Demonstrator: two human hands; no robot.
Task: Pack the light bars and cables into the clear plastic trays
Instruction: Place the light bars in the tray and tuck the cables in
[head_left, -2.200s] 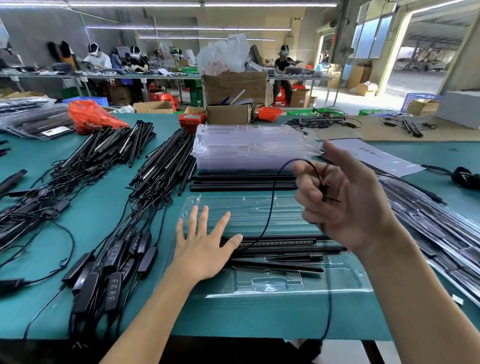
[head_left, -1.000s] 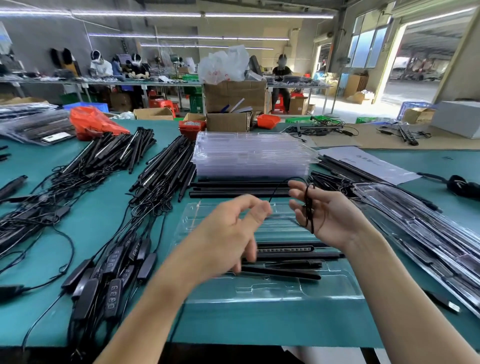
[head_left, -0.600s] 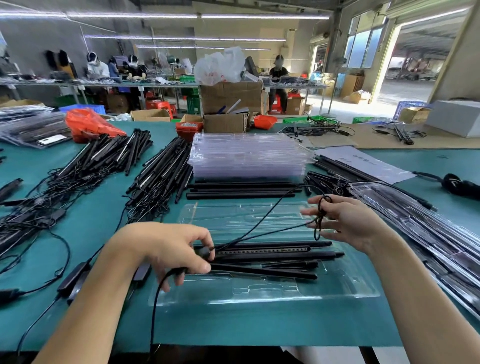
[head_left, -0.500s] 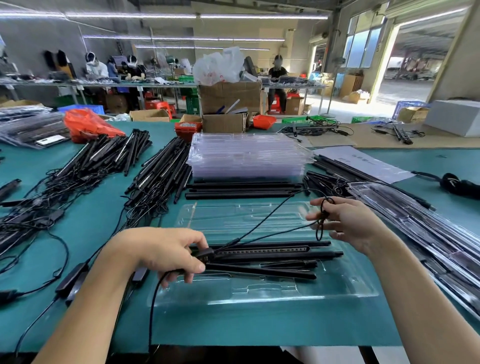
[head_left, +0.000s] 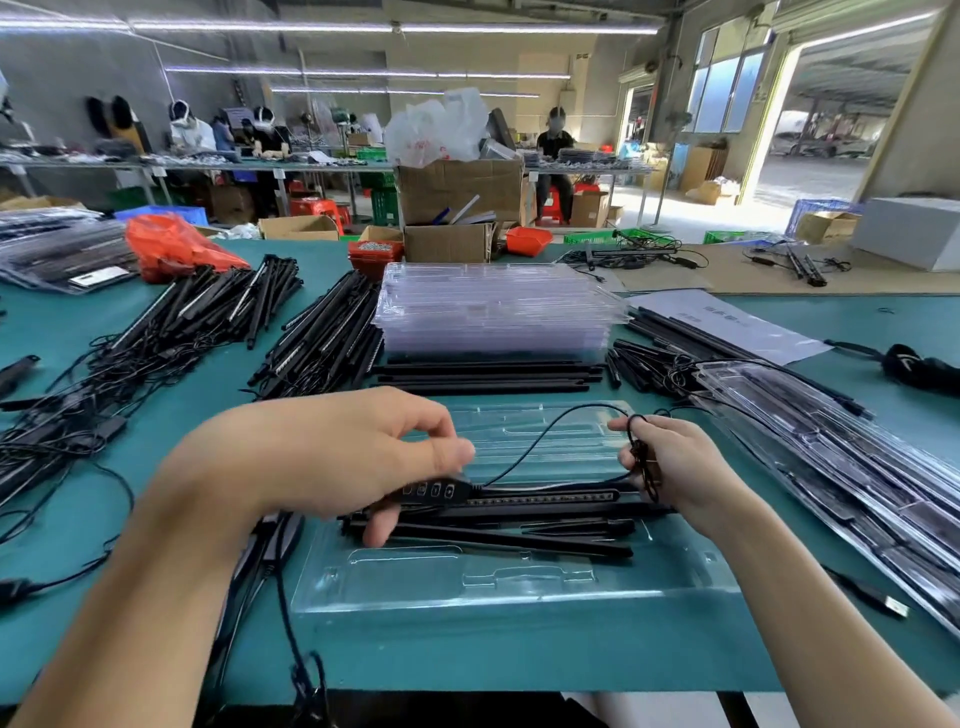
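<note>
The left hand is curled over the near-left part of a clear plastic tray, its thumb and fingers pinching a black inline controller with a row of small buttons on its face. From the controller's right end a thin black cable arcs up and across to the right hand, which holds a small coil of that cable looped around its fingers, the thumb pressed against the loops. Both hands hover just over the tray, which lies open on the green table close to its near edge. Across the middle of the tray lie black light bars, side by side and running left to right; the controller sits right above their left ends. Beyond the tray, a few loose black bars lie in front of a stack of empty clear trays. To the left spreads a heap of light bars with tangled cables, and along the right side of the table lie packed trays overlapping one another.
</note>
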